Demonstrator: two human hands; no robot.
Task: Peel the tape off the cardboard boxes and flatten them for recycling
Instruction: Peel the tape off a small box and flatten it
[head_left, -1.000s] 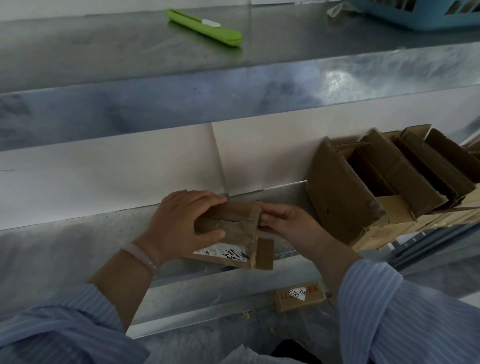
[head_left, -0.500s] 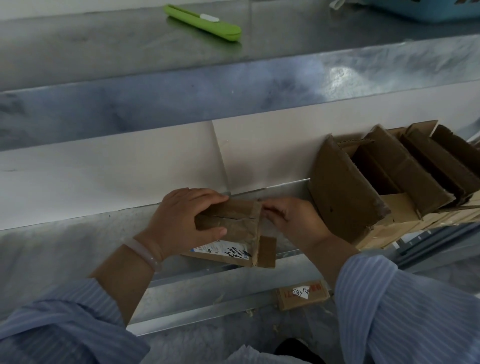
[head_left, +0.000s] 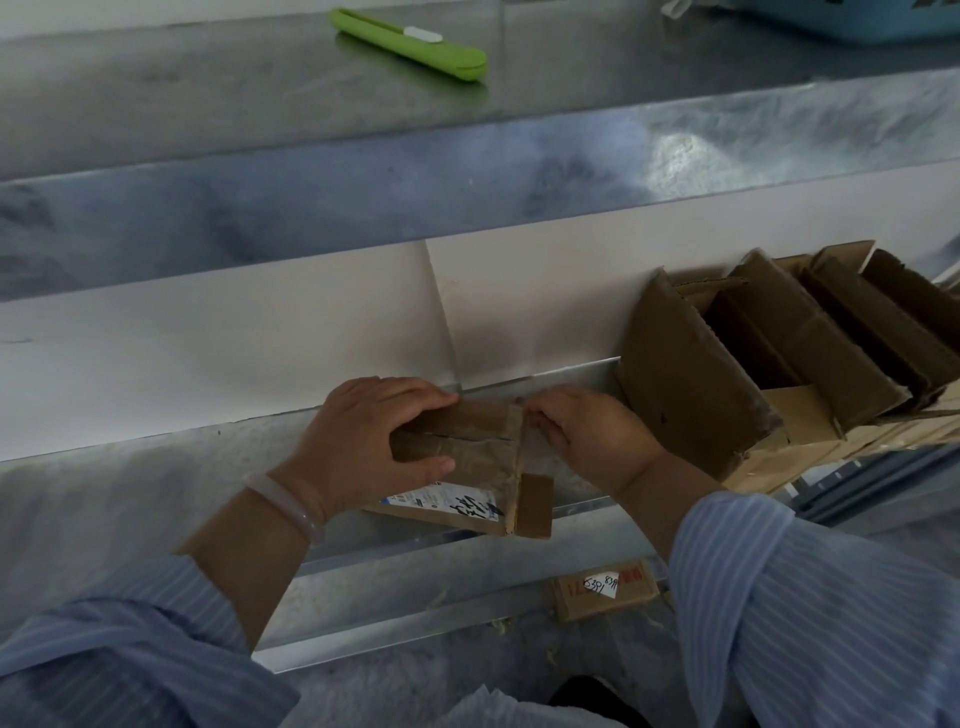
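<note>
A small brown cardboard box (head_left: 483, 457) with a white shipping label sits at the edge of the lower metal ledge. My left hand (head_left: 363, 441) grips its left end, fingers over the top and thumb on the front. My right hand (head_left: 587, 431) is closed at the box's upper right corner, pinching the edge of the clear tape (head_left: 525, 441) that runs down that side. A short cardboard flap (head_left: 535, 504) sticks out at the box's lower right.
Opened cardboard boxes (head_left: 753, 364) lean in a row on the ledge to the right. A green utility knife (head_left: 410, 44) lies on the upper metal shelf (head_left: 208, 93), a blue basket (head_left: 857, 21) at its far right. Another small box (head_left: 605, 587) lies on the floor below.
My right hand has crept slightly up and left along the box's right corner. The box and my left hand stay almost still.
</note>
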